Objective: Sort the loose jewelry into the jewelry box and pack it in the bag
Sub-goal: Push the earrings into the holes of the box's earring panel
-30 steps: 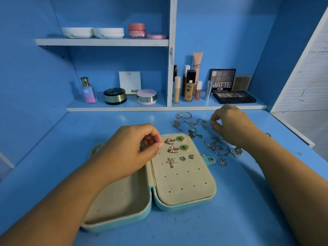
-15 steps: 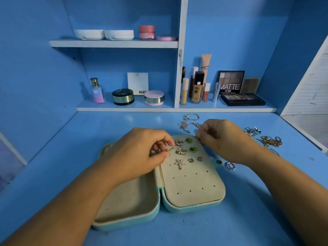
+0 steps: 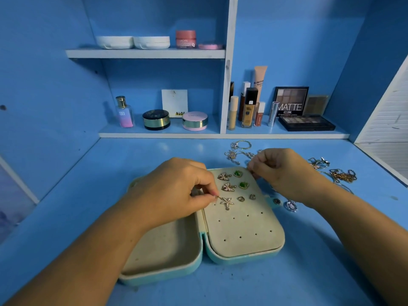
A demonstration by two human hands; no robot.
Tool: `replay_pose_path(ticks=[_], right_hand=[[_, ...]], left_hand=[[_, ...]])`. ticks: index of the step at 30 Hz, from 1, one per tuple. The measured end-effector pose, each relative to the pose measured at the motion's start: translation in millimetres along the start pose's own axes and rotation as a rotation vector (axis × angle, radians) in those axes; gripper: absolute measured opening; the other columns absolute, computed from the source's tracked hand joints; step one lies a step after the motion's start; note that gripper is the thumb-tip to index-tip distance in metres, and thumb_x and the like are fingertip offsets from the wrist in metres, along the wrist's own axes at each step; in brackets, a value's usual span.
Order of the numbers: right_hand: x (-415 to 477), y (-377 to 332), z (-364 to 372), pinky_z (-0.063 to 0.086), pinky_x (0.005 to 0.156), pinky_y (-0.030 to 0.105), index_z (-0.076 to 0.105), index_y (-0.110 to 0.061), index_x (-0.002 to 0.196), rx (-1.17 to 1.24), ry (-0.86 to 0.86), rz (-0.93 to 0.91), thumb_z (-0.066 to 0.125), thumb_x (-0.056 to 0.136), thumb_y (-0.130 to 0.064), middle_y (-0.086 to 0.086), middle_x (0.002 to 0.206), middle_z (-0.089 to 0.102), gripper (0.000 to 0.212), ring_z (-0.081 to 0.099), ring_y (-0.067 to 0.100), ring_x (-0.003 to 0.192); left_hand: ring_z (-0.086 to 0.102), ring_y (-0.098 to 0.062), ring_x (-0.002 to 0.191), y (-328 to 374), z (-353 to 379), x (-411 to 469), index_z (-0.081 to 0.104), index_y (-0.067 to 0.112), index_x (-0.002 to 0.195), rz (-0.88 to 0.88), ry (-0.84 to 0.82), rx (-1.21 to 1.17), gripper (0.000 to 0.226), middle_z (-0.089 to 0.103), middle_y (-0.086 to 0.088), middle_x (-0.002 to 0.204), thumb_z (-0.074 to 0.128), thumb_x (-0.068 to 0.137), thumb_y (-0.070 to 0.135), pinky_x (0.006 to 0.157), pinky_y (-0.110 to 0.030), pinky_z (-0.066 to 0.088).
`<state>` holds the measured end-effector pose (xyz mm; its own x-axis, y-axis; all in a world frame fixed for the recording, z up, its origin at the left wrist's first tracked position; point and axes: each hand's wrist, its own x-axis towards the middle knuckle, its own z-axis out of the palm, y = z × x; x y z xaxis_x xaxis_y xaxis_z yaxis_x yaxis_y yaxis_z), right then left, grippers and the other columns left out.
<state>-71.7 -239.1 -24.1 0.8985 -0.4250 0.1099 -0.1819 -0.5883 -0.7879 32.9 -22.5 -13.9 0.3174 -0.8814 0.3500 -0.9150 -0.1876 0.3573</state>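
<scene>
An open teal jewelry box [image 3: 167,277] lies on the blue desk. Its left half is a bare beige tray. Its right half is a beige earring panel [image 3: 242,228] holding butterfly earrings [image 3: 224,176], green studs [image 3: 238,173], small gold studs and a starfish earring [image 3: 227,203]. My left hand [image 3: 176,191] pinches a small gold earring [image 3: 217,197] just left of the starfish. My right hand [image 3: 284,173] hovers at the panel's upper right corner, fingers pinched together on something small and mostly hidden. Loose chains [image 3: 240,151] and gold jewelry [image 3: 342,175] lie behind and to the right. No bag is in view.
A silver pendant [image 3: 291,205] lies beside the box's snap tab. Shelves at the back carry a perfume bottle [image 3: 124,112], compacts [image 3: 156,119], foundation bottles [image 3: 248,109] and an eyeshadow palette [image 3: 306,122]. A white slatted panel [image 3: 388,120] stands at the right.
My right hand has come back from the jewelry pile to the panel's upper right corner. My left hand has moved down over the panel, bringing the small gold earring beside the starfish.
</scene>
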Motion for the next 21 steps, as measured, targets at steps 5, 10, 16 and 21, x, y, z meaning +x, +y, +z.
replay_pose_path(ticks=[5, 10, 16, 21], right_hand=[[-0.5, -1.5, -0.5, 0.050, 0.067, 0.024, 0.068, -0.017, 0.083, 0.003, -0.010, 0.010, 0.058, 0.092, -0.024, -0.008, 0.073, 0.071, 0.015, 0.065, 0.013, 0.071], [-2.1, -3.0, -1.3, 0.054, 0.071, 0.032, 0.069, -0.018, 0.084, -0.018, -0.023, 0.009, 0.058, 0.092, -0.026, -0.007, 0.075, 0.072, 0.015, 0.067, 0.024, 0.078], [-4.3, -7.0, -1.5, 0.054, 0.079, 0.045, 0.069, -0.019, 0.085, -0.046, -0.033, 0.021, 0.057, 0.092, -0.028, -0.002, 0.079, 0.072, 0.016, 0.065, 0.034, 0.085], [-5.7, -9.5, -1.7, 0.054, 0.079, 0.044, 0.069, -0.020, 0.085, -0.048, -0.026, 0.031, 0.057, 0.092, -0.027, -0.008, 0.076, 0.072, 0.016, 0.065, 0.033, 0.085]], left_hand=[[0.056, 0.003, 0.079, -1.2, 0.6, -0.2, 0.076, 0.030, 0.084, 0.029, 0.002, 0.055, 0.013, 0.065, 0.016, 0.080, 0.065, 0.078, 0.034, 0.069, -0.027, 0.053], [0.054, 0.002, 0.077, 0.0, 1.3, -1.3, 0.076, 0.031, 0.084, 0.061, 0.008, 0.084, 0.012, 0.064, 0.017, 0.079, 0.065, 0.078, 0.033, 0.067, -0.030, 0.054], [0.056, -0.002, 0.075, 1.1, 3.1, -2.3, 0.073, 0.029, 0.078, 0.053, 0.030, 0.105, 0.009, 0.063, 0.015, 0.076, 0.065, 0.077, 0.033, 0.064, -0.033, 0.053], [0.054, 0.000, 0.076, 1.0, 1.3, -2.1, 0.074, 0.029, 0.079, 0.061, 0.004, 0.097, 0.010, 0.064, 0.015, 0.076, 0.065, 0.078, 0.033, 0.065, -0.028, 0.053]])
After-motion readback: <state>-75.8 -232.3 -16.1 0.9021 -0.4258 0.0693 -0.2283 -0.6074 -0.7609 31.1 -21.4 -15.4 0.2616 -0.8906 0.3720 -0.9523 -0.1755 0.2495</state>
